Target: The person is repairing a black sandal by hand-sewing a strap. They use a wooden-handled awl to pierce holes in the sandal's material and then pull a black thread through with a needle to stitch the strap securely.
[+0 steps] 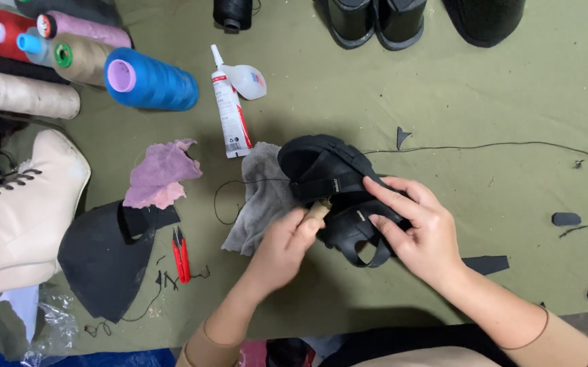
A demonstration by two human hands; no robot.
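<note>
The black sandal (pixel 334 190) lies on a grey cloth (pixel 260 200) on the worktop (pixel 457 115), mid-repair by my reading; the right hand (pixel 419 231) presses its straps; the left hand (pixel 283 248) grips a wooden-handled tool (pixel 318 210) against it; red snips (pixel 181 254) lie unused.

Olive cloth-covered table (pixel 443 102) with thread cones (pixel 151 79)
</note>
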